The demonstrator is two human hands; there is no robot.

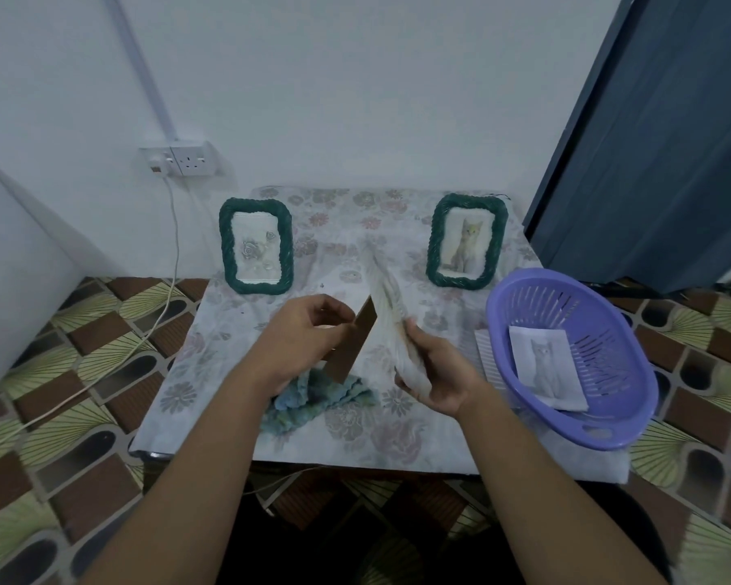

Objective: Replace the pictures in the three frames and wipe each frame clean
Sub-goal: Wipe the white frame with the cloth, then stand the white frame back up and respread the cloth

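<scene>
Two green rope-edged frames stand upright at the back of the small table [212,327]: the left frame [255,246] shows roses, the right frame [466,240] shows a cat. Above the table's middle, my right hand [437,371] grips a third, pale rope-edged frame [391,327], seen nearly edge-on. My left hand [302,335] pinches its brown backing board [352,346], swung away from the frame. A blue-green cloth [313,399] lies crumpled on the table under my left hand. A cat picture [545,367] lies in the purple basket [625,420].
The purple basket sits at the table's right edge, partly over a white sheet [488,356]. A wall socket [184,158] with a white cable [167,289] is at the back left. A dark curtain [659,141] hangs at the right. Patterned floor surrounds the table.
</scene>
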